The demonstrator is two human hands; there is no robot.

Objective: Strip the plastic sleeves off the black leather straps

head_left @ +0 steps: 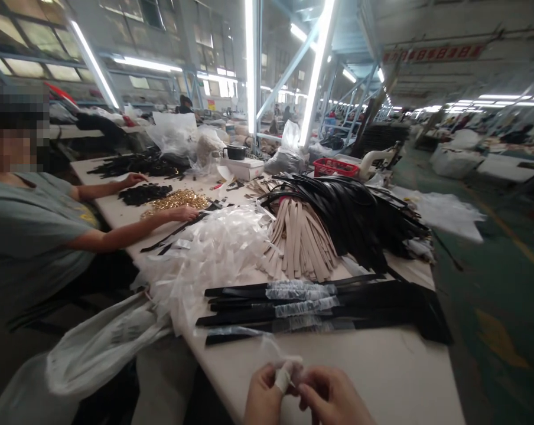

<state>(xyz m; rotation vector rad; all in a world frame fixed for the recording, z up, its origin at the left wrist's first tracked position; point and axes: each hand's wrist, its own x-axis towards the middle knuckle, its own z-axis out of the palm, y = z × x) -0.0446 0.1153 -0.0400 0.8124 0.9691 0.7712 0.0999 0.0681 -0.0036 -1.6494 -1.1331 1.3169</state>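
1. Factory hall (267,71) under strip lights, with a long white table (382,378) running away from the bottom of the frame.
2. Far left, a co-worker (28,236) sits along the table; one hand (134,180) is just beside black pieces (145,193), the other (182,213) beside gold fittings (173,202).
3. Centre, white film (205,260) lies heaped beside beige strips (298,239), with black belts (347,215) behind and taped bundles (311,307) nearer the bottom.
4. Bottom centre, the left hand (262,395) pinches a white strip (285,378), whose long axis tilts up and right. The right hand (333,395) is close beside it, fingers curled; whether they grip it, I cannot tell.
5. Upper right, a red banner (433,54) shows characters too small to read.
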